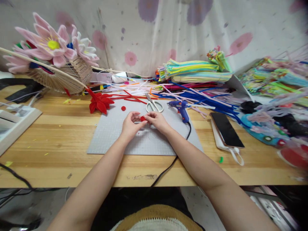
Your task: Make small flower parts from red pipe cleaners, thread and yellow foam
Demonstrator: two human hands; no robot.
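Observation:
Between the fingertips of both hands is a small red coil of pipe cleaner (143, 118), partly covered by fingers. My left hand (131, 125) grips it from the left, fingers curled. From the right, my right hand (157, 121) pinches the same piece. Both hands are above a grey cutting mat (108, 141). A second red disc (123, 108) lies on the mat behind my left hand. Scissors (154, 105) with white handles rest just beyond my right hand. To the right is a blue glue gun (181, 109) with a glue stick in its back.
A red fuzzy flower (99, 102) lies left of the mat. Pink flowers (51, 43) stand in a wooden basket (81, 72) at back left. Loose pipe cleaners (209, 101) and bundles (192, 70) fill the back. A phone (226, 129) lies right; a black cord (168, 168) crosses the table's front edge.

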